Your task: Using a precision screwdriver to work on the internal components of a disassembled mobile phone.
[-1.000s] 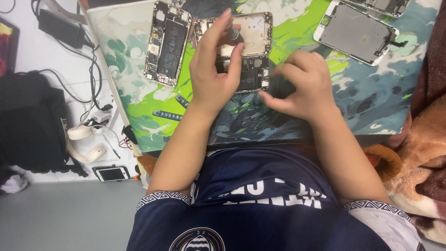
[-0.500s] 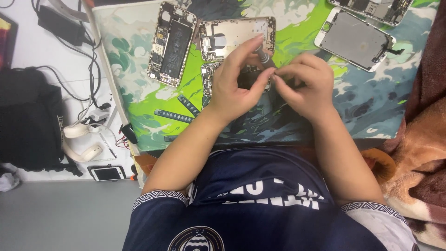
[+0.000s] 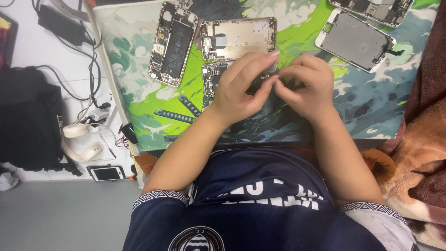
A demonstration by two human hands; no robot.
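From the head camera, both hands meet over the middle of the green, wave-patterned work mat (image 3: pixel 139 107). The left hand (image 3: pixel 239 90) has its fingers stretched forward and drawn together, the tips meeting the right hand (image 3: pixel 304 86), whose fingers curl inward. Between the fingertips sits a small dark part (image 3: pixel 272 69); it looks pinched from both sides, but it is too small and too covered to say what it is.

Under the hands lies a dismantled phone board (image 3: pixel 213 76), only its left end showing, circuitry exposed. Just beyond it, touching or nearly so, lies a gold phone back shell (image 3: pixel 239 38), flat, inside up. Left of that is an opened phone with black battery (image 3: pixel 172 44), slightly tilted. Two slim dark tools (image 3: pixel 179 114) lie on the mat near the left wrist.

To the right, well apart from the hands, a screen assembly (image 3: pixel 355 39) lies face down, with another opened phone (image 3: pixel 376 8) at the mat's top edge. The mat's near edge runs just in front of the person's body. Bare mat shows between hands and screen. Off the mat's left edge are cables, white headphones (image 3: pixel 81 139) and a small white phone (image 3: pixel 107 173); a brown blanket (image 3: pixel 418 153) crowds the right edge.
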